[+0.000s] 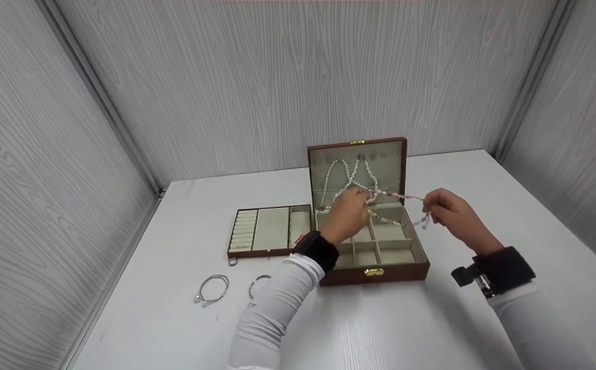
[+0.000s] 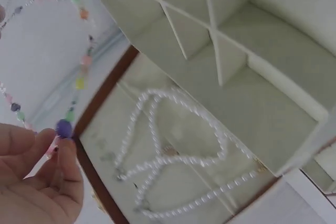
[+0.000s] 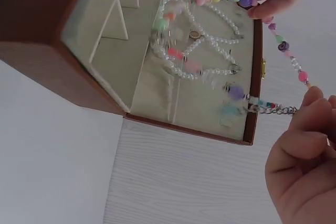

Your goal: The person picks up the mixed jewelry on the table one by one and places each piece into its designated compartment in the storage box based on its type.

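Both hands (image 1: pixel 349 213) (image 1: pixel 449 213) stretch beaded necklace (image 1: pixel 398 208) over jewellery box (image 1: pixel 380 270).

On the white table (image 1: pixel 174 329), a tray insert (image 1: pixel 271 230) and two bracelets (image 1: pixel 213 289) are laid left of the open jewellery box (image 1: pixel 375 272).

tray (image 1: pixel 269 231) left of open jewellery box (image 1: pixel 375 270), bracelets (image 1: pixel 213 289) in front of tray

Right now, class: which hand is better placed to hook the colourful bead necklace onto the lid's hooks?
Probably the left hand: it pinches the colourful bead necklace right in front of the lid, while the right hand holds the chain end off beside the box.
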{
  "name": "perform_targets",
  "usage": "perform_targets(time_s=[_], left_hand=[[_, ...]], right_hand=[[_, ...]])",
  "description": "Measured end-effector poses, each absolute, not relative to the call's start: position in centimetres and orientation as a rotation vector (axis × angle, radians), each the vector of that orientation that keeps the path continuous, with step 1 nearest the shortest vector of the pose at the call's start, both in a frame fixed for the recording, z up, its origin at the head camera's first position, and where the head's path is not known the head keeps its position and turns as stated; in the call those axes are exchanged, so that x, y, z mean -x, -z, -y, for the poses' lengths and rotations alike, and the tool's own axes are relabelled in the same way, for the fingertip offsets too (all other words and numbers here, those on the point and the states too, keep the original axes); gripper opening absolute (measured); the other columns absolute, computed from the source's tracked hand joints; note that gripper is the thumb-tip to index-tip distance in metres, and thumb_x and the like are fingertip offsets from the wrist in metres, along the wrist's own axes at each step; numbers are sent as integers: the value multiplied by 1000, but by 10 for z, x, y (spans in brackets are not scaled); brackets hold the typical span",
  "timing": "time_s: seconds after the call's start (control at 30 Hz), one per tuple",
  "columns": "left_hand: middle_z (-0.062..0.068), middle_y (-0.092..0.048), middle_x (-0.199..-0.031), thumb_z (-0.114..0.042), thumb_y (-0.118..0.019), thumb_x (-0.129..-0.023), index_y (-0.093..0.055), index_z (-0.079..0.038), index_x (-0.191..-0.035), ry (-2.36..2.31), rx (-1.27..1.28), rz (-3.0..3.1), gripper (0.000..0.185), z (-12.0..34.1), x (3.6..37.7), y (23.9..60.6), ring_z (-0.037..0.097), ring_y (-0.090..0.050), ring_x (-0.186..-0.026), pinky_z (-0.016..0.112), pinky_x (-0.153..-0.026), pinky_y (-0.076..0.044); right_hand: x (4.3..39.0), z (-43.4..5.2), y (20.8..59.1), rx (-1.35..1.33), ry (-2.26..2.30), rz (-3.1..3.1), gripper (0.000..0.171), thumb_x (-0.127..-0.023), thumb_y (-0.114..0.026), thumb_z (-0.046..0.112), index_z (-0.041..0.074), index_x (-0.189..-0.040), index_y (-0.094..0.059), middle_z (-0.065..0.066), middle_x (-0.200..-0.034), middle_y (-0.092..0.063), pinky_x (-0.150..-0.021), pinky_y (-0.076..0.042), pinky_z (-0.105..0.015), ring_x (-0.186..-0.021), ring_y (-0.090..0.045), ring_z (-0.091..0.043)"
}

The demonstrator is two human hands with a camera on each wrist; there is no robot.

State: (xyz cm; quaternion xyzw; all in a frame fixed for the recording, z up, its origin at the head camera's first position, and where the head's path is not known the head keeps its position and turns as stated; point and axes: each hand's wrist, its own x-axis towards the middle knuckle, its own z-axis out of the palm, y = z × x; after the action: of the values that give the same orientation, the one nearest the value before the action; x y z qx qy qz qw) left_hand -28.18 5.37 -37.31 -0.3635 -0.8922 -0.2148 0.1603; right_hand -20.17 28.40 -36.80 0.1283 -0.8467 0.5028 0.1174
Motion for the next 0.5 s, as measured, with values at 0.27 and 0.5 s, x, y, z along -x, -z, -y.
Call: perform_targets(time_s=[0.27,0.5], left_hand=[[11,-57,-123,-5,-41,-89,-55,-4,-124,645,912,2713,38,-45,302,368,25,-53,-115,33,-98,-43],[10,-49,-135,-5,-44,-88,-48,-3,-131,708,805,2774,43,-49,315,363,26,-49,-123,35,-102,-41]], right_hand=[[237,-266,357,-274,-1125,2751,47,-91,-40,2,2,-138,-39,-21,-134,-47,-74,-42,-32,-96,-55,-26],[264,-249,355,-288,-1109,2824,67,-88,-45,2,1,-146,-13,-26,-146,-29,-88,-37,-45,-109,-44,-36]])
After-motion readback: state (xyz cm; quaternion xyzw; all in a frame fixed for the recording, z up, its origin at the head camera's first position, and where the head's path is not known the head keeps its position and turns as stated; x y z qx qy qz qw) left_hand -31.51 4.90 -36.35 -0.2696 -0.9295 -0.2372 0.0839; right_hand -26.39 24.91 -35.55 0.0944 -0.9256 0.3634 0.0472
